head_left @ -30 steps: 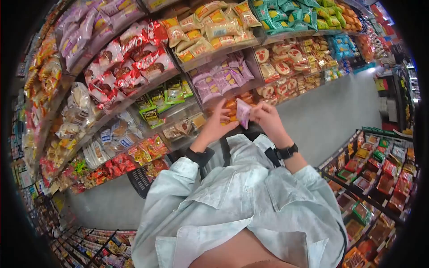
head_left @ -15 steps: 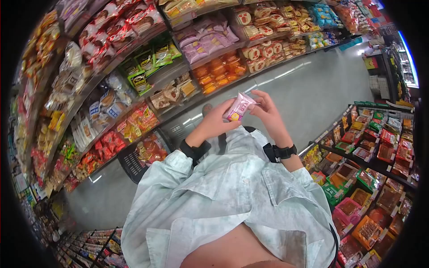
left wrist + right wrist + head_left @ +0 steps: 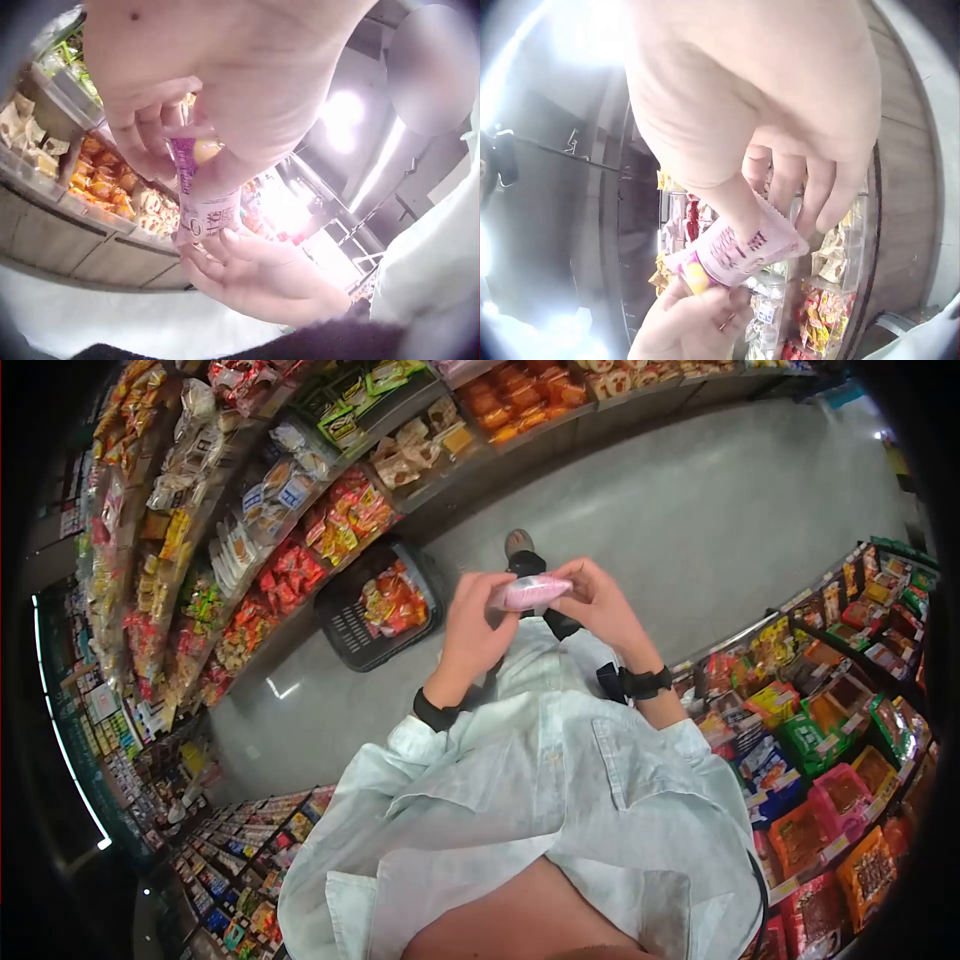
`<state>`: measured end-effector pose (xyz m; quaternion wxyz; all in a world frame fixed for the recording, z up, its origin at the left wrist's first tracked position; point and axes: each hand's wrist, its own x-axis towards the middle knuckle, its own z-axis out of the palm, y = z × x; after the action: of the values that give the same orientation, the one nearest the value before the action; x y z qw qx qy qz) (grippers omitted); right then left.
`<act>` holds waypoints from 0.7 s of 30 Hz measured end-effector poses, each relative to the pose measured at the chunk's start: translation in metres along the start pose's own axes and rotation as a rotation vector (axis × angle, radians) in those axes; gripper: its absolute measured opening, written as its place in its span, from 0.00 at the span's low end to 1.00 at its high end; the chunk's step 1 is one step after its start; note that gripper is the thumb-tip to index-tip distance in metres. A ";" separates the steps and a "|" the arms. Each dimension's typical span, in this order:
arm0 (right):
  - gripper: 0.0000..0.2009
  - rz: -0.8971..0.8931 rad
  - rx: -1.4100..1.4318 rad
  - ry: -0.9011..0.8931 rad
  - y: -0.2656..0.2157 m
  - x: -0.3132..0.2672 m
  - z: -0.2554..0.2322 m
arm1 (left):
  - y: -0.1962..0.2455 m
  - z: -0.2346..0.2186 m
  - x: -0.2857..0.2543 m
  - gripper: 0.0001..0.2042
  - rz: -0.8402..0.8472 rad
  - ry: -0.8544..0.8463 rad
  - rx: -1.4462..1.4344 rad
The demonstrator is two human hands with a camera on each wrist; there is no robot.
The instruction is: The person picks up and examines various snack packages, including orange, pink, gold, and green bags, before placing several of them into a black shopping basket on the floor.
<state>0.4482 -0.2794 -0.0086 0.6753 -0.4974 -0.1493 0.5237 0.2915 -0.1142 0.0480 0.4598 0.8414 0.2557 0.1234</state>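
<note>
A small pink snack packet (image 3: 530, 592) is held between both hands in front of my chest. My left hand (image 3: 490, 608) pinches its left end and my right hand (image 3: 572, 586) pinches its right end. In the left wrist view the packet (image 3: 199, 204) hangs from the left hand's thumb and fingers (image 3: 154, 131), with the right hand (image 3: 251, 274) under it. In the right wrist view the right hand's thumb and fingers (image 3: 780, 184) clamp the packet (image 3: 731, 251), whose other end the left hand (image 3: 694, 319) holds.
A black shopping basket (image 3: 345, 622) with red and orange snack bags stands on the grey floor (image 3: 720, 530) below the hands. Shelves of snacks (image 3: 250, 530) run along the left. Bins of packets (image 3: 830, 760) line the right. A shoe (image 3: 520, 545) shows beyond the hands.
The hands have come away from the shelf with the pink packet and lowered it over the floor. The packet has turned from upright to lying level. The view has tipped downward, revealing the basket.
</note>
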 end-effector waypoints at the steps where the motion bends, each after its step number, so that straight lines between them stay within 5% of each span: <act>1: 0.19 0.005 -0.060 0.012 0.014 -0.006 0.002 | 0.001 -0.004 -0.012 0.24 -0.047 -0.041 0.002; 4: 0.21 0.214 -0.041 0.007 0.026 -0.023 0.012 | -0.008 -0.005 -0.036 0.29 -0.228 -0.075 -0.210; 9: 0.20 0.246 -0.006 0.048 0.034 -0.032 0.054 | -0.002 -0.031 -0.040 0.30 -0.237 -0.179 -0.037; 12: 0.19 0.333 0.054 0.021 0.053 -0.026 0.082 | -0.020 -0.040 -0.055 0.32 0.041 0.057 0.040; 16: 0.19 0.405 -0.163 -0.067 0.078 -0.013 0.148 | -0.056 -0.074 -0.106 0.32 0.100 0.161 -0.047; 21: 0.20 0.552 -0.251 -0.232 0.123 0.005 0.270 | -0.121 -0.157 -0.188 0.33 -0.126 0.195 -0.063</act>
<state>0.1866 -0.1416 0.0122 0.4198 -0.5355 -0.1482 0.7176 0.0259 -0.0507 0.0380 0.4659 0.7928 0.3474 0.1835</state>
